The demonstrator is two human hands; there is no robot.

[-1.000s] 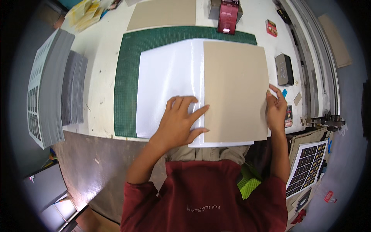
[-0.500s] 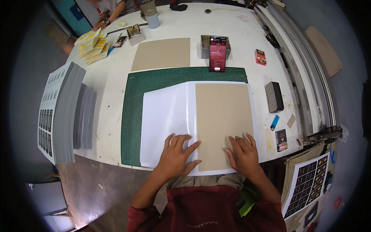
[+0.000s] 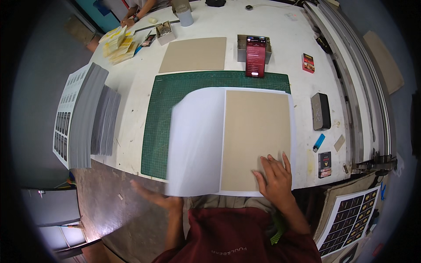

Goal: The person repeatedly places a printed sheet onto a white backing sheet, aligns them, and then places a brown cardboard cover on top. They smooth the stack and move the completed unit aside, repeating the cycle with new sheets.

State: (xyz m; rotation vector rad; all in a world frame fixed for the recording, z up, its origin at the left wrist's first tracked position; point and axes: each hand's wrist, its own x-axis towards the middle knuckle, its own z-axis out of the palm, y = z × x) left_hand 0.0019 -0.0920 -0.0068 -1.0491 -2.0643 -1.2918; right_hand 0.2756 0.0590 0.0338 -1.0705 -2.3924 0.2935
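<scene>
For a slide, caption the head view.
Right hand presses a tan board onto a white sheet over a green cutting mat; left hand lifts the sheet's edge.
</scene>
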